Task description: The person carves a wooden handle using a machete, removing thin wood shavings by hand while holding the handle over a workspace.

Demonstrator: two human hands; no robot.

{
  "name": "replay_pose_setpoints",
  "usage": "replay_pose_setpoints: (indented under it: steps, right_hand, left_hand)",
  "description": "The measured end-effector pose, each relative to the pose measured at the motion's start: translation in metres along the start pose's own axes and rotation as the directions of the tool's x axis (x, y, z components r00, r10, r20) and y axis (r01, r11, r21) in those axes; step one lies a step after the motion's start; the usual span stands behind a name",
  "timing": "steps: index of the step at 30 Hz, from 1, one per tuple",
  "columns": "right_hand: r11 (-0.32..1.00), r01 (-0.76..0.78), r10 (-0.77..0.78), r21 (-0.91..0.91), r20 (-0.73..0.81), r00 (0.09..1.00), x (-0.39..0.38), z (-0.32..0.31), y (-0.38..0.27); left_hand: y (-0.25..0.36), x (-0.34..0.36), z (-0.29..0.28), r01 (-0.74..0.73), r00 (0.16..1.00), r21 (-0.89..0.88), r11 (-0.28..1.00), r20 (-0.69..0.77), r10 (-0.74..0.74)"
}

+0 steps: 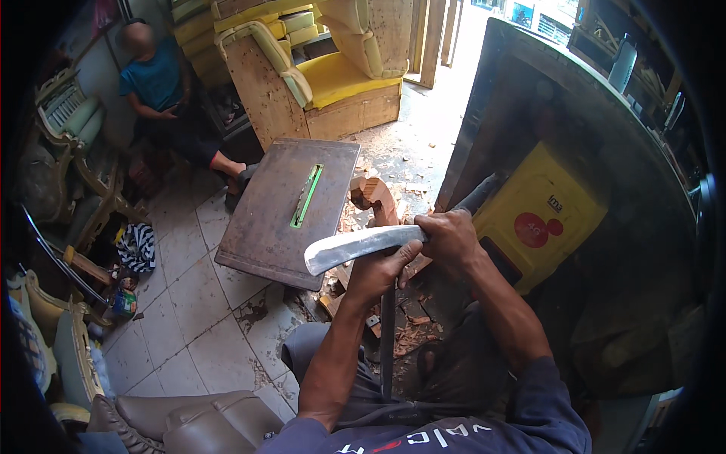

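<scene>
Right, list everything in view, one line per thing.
machete-like blade: one, grey steel, held level across the middle, tip to the left
carved wooden piece: one, reddish brown, curved, just behind the blade
saw table: one, rusty brown top with a green slot, centre
armchair frame: one, bare wood with yellow padding, top centre
seated person: one, blue shirt, upper left
yellow panel: one, with a red disc, right
wood chips: many, brown, on the floor by the knees
grey cushion: one, bottom left
tiled floor: pale, cracked, left
left hand: under the blade, fingers on it
right hand: closed on the blade's handle end
</scene>
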State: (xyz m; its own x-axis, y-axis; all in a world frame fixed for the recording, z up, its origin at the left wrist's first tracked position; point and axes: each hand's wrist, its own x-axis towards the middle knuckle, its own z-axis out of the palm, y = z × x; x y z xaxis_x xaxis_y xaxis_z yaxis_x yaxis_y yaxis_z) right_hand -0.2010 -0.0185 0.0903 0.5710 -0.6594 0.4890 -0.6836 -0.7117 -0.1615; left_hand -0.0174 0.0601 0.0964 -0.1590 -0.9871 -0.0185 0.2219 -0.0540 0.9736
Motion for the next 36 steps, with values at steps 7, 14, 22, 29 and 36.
replay_pose_setpoints:
  steps: [7, 14, 22, 29, 36]
  right_hand:
    - [0.997, -0.069, 0.070, -0.032, 0.030, 0.997, 0.004, 0.013, 0.001]
    - [0.991, -0.123, 0.123, -0.059, 0.002, 0.992, 0.012, 0.009, 0.001]
    - [0.990, 0.063, -0.049, -0.125, 0.113, 0.992, 0.019, -0.021, 0.009]
    - [0.966, 0.146, -0.078, -0.212, 0.298, 0.951, 0.034, -0.055, -0.004]
    - [0.930, 0.278, -0.192, -0.240, 0.328, 0.925, 0.056, -0.058, 0.002]
  left_hand:
    - [-0.016, 0.009, 0.009, -0.024, 0.992, -0.019, 1.000, -0.126, 0.021]
    - [-0.003, 0.011, 0.018, -0.161, 0.971, -0.135, 0.978, -0.199, 0.133]
    - [-0.002, 0.006, 0.005, -0.094, 0.994, -0.167, 0.981, -0.065, 0.084]
    - [-0.008, 0.004, -0.002, 0.013, 0.997, -0.331, 0.944, 0.074, 0.012]
    - [0.014, -0.008, 0.007, -0.040, 0.999, -0.135, 0.990, -0.037, 0.035]
